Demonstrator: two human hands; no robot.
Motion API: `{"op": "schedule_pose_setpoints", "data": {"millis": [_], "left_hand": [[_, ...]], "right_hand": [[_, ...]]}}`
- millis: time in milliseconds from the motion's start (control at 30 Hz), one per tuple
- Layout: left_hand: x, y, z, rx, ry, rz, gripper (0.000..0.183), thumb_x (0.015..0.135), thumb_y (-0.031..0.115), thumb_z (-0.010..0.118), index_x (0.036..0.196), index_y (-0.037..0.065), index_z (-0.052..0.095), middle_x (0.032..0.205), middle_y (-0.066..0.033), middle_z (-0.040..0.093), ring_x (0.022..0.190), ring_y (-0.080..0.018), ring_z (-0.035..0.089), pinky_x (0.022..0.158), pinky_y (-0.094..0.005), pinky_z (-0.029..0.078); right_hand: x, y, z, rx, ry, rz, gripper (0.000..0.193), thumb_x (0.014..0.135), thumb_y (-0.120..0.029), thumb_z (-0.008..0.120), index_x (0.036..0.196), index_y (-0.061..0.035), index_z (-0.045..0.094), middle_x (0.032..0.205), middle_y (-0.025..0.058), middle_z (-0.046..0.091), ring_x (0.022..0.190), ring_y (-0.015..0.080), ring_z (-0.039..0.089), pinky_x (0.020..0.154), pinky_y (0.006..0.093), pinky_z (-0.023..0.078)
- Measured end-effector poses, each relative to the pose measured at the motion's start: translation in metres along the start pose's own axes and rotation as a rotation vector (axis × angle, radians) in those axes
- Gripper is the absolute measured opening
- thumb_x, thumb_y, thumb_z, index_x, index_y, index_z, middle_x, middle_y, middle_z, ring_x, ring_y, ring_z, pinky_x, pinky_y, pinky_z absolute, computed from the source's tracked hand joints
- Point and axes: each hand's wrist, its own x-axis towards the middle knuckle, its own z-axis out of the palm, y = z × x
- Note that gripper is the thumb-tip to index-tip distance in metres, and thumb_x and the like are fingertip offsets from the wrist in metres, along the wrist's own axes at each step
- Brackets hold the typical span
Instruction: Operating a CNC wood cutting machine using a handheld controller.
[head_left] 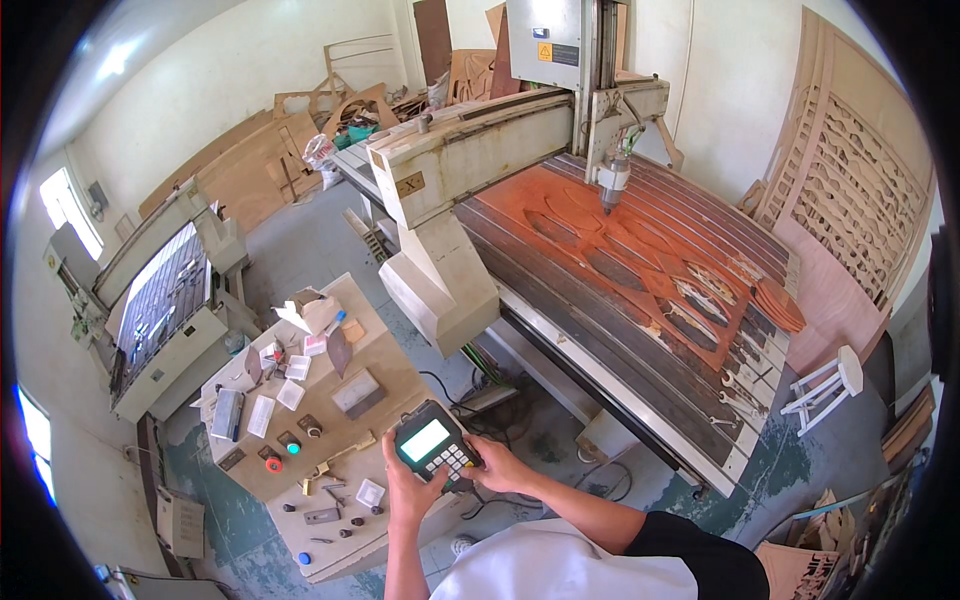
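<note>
Both my hands hold a black handheld controller (424,440) with a lit screen and a keypad, low in the middle of the view. My left hand (408,490) wraps its left side, the thumb over the lower keys. On the right side my right hand (498,466) grips it, thumb at the keypad. Ahead to the right stands a large CNC router, its spindle (612,182) over a cut reddish-brown wood panel (620,265) on the slatted bed. Whether the spindle touches the panel I cannot tell.
To the left, a control cabinet top (335,470) carries buttons, small boxes, collets and loose tools. Wrenches (740,395) lie on the bed's near right corner. Cables (500,500) run on the floor. A white stool (828,388) stands at right, a second machine (175,300) at far left.
</note>
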Motion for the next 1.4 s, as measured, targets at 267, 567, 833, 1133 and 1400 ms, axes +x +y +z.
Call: {"op": "schedule_pose_setpoints", "data": {"millis": [267, 567, 833, 1133, 1400], "left_hand": [[0.001, 0.004, -0.001, 0.017, -0.001, 0.009, 0.1, 0.065, 0.0, 0.077, 0.143, 0.004, 0.015, 0.114, -0.0219, 0.058, 0.104, -0.0322, 0.061, 0.092, -0.0399, 0.049], [0.0, -0.003, 0.0, 0.005, 0.031, -0.005, 0.094, 0.064, 0.001, 0.077, 0.14, -0.001, 0.021, 0.113, -0.0241, 0.059, 0.105, -0.0357, 0.061, 0.093, -0.0425, 0.048], [0.0, -0.001, -0.002, 0.033, 0.007, 0.021, 0.1, 0.064, 0.0, 0.076, 0.143, 0.003, 0.015, 0.115, -0.0221, 0.057, 0.104, -0.0315, 0.06, 0.091, -0.0396, 0.049], [0.0, 0.003, -0.001, 0.02, 0.037, 0.022, 0.094, 0.065, 0.001, 0.077, 0.139, -0.002, 0.021, 0.111, -0.024, 0.06, 0.103, -0.0343, 0.062, 0.091, -0.0411, 0.05], [0.0, 0.003, -0.002, 0.029, 0.005, 0.016, 0.1, 0.065, 0.0, 0.077, 0.143, 0.004, 0.015, 0.114, -0.0216, 0.058, 0.102, -0.0315, 0.061, 0.09, -0.0397, 0.05]], "right_hand": [[0.0, -0.001, 0.0, 0.009, -0.016, 0.006, 0.063, 0.08, -0.01, 0.076, 0.132, 0.005, 0.044, 0.11, 0.0188, 0.061, 0.09, 0.0242, 0.065, 0.07, 0.0336, 0.055], [0.001, 0.001, 0.003, 0.01, 0.009, 0.006, 0.059, 0.08, -0.009, 0.075, 0.13, 0.0048, 0.046, 0.111, 0.0233, 0.063, 0.094, 0.033, 0.067, 0.073, 0.038, 0.057], [0.0, -0.001, 0.002, 0.028, 0.007, 0.002, 0.06, 0.081, -0.008, 0.073, 0.132, 0.0049, 0.044, 0.113, 0.0235, 0.063, 0.097, 0.0323, 0.067, 0.075, 0.0379, 0.058], [0.0, -0.003, 0.002, 0.008, -0.016, 0.046, 0.061, 0.081, -0.008, 0.074, 0.132, 0.0057, 0.044, 0.113, 0.0183, 0.06, 0.096, 0.0242, 0.064, 0.071, 0.0339, 0.058], [0.0, -0.001, 0.003, 0.028, 0.005, 0.013, 0.059, 0.081, -0.009, 0.074, 0.131, 0.0044, 0.045, 0.111, 0.0242, 0.063, 0.093, 0.0334, 0.068, 0.072, 0.0388, 0.057]]}}
